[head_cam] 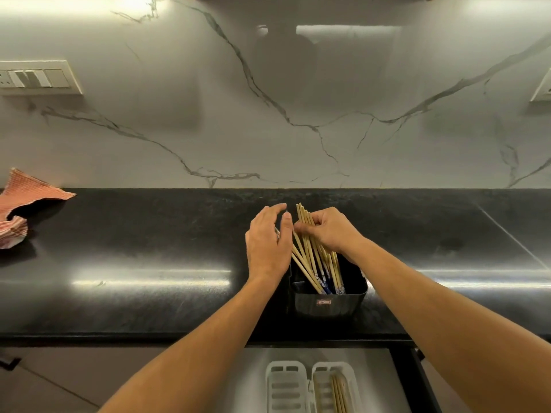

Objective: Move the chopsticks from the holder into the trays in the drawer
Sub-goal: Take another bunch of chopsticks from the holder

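Head view: 1 black holder [328, 298] centre frame on counter [149, 234], chopsticks [310, 263] fanned out of it, exact count unreadable. Right hand [331, 231] curled, pinching several near the tops. Left hand [268, 245] fingers straight, released, beside the bundle. Lower centre: 1 open drawer [378, 377], 2 white trays [286, 386]; a few loose sticks [338, 394] in the right-side one.

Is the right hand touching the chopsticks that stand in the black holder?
Touching. The head view shows the right hand with its fingers curled round the upper part of the chopsticks.
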